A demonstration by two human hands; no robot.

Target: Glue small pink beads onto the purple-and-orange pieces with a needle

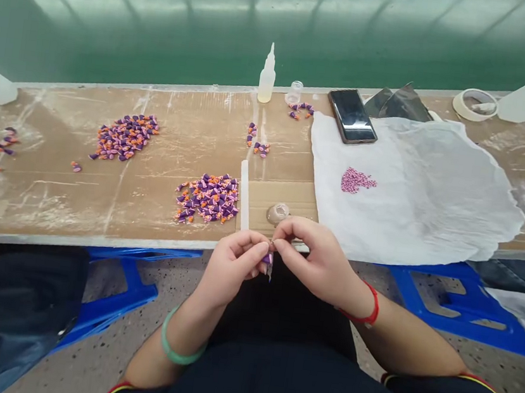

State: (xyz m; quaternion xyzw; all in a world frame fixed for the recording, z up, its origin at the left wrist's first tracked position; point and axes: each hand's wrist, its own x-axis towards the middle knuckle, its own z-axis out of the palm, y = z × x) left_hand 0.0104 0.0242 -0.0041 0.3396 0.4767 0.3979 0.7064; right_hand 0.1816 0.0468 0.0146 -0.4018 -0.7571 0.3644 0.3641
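My left hand [236,262] pinches a small purple piece [267,258] at the table's front edge, its far side hidden by the fingers. Thumb and forefinger of my right hand [315,254] are pressed together right beside it, on something too small to make out. A thin dark tip points down below the purple piece. Just beyond my hands sits a small clear round dish [278,212]. To the left lies a heap of purple, pink and orange pieces [209,199], beside a white strip [245,194]. Tiny pink pieces [357,180] lie on a white cloth [412,221].
A second heap of the coloured pieces [129,137] lies farther left. At the back stand a dropper bottle [267,79] and a small clear cap [295,91]. A phone [353,116] rests on the cloth's edge, near a tape roll [475,105]. Another person's dark clothing [13,312] shows at left.
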